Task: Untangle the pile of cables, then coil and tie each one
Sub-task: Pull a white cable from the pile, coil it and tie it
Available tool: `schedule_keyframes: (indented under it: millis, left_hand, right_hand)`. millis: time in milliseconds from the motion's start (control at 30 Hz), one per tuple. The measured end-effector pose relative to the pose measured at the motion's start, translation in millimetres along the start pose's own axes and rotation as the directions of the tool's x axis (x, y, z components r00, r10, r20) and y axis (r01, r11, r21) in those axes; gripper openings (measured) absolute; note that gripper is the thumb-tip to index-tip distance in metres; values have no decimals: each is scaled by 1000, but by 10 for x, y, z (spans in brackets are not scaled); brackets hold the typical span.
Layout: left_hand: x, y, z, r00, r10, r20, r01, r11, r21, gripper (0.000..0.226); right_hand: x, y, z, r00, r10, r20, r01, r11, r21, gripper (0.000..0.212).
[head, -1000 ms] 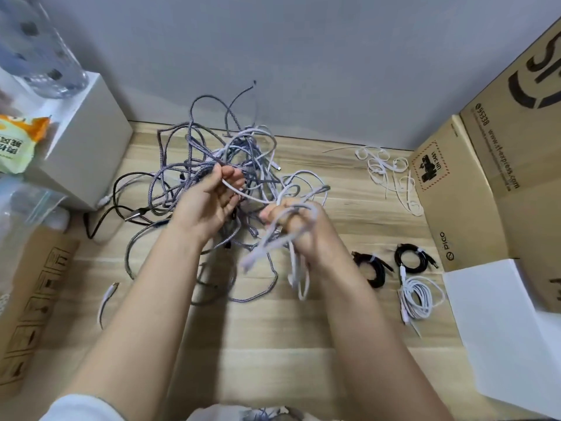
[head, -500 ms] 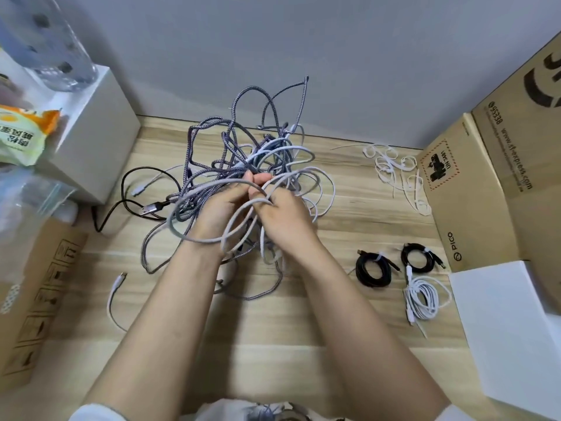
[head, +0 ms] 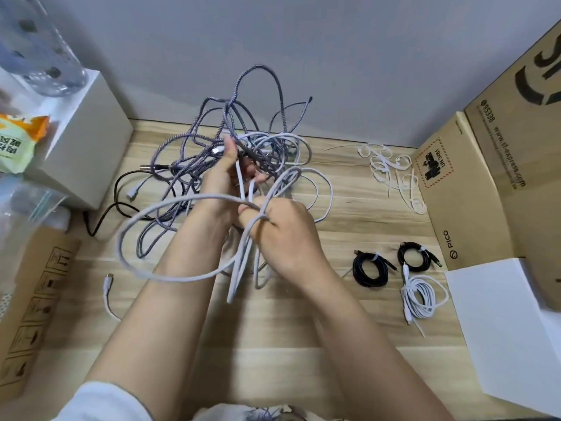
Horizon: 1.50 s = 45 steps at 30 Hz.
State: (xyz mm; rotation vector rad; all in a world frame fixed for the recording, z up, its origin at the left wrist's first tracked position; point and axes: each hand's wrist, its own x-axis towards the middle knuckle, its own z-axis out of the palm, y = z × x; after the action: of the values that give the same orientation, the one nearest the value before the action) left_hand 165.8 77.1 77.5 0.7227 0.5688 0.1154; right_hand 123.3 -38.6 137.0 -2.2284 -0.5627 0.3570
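Note:
A tangle of braided grey-purple cables [head: 243, 126] is lifted above the wooden table [head: 273, 323] at the middle back. My left hand [head: 224, 174] grips strands inside the tangle. Just below it, my right hand [head: 282, 235] holds a pale lilac cable [head: 170, 202], whose big loop swings out to the left over my left forearm. A black cable [head: 106, 214] trails on the table at the left. Two coiled, tied black cables [head: 370, 268] [head: 414, 256] and a coiled white cable [head: 422, 299] lie at the right.
A heap of white ties [head: 391, 171] lies at the back right. Cardboard boxes [head: 485, 183] and a white sheet [head: 510, 329] line the right side. A white box [head: 82, 147] stands at the left, and another cardboard box [head: 27, 308] lies below it. A loose white cable end [head: 107, 287] lies near it.
Both hands have raised the tangle higher. The pale lilac cable has been drawn out into a wide loop to the left, and my right hand has dropped below my left.

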Motion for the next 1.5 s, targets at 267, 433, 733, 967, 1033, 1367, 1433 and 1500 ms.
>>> schedule_keyframes:
  millis: [267, 433, 733, 967, 1033, 1367, 1433, 1500]
  left_hand:
    - [310, 271, -107, 972, -159, -174, 175, 981, 80, 45]
    - [433, 255, -166, 952, -151, -267, 182, 978, 97, 47]
    - [514, 421, -380, 923, -151, -354, 44, 955, -292, 47]
    - [143, 272, -378, 982, -171, -83, 139, 942, -305, 30]
    - [5, 204, -354, 981, -183, -63, 164, 959, -230, 22]
    - [-492, -142, -299, 986, 81, 145, -112, 968, 223, 59]
    - [-540, -210, -298, 993, 44, 113, -72, 964, 256, 62]
    - [-599, -254, -246, 996, 17, 93, -38, 973, 229, 56]
  right_hand:
    - [-225, -55, -116, 997, -74, 37, 72, 996, 51, 30]
    - [-282, -70, -336, 998, -67, 21, 65, 995, 76, 30]
    - [-503, -218, -494, 988, -136, 79, 101, 934, 341, 31]
    - [-309, -6, -377, 996, 71, 58, -87, 932, 353, 36]
    - [-301, 26, -357, 994, 75, 76, -98, 930, 356, 37]
    - [-95, 306, -83, 960, 279, -6, -258, 896, 361, 21]
    - [2, 312, 62, 948, 319, -6, -297, 890, 347, 21]
    - [71, 328, 147, 958, 284, -36, -263, 924, 276, 41]
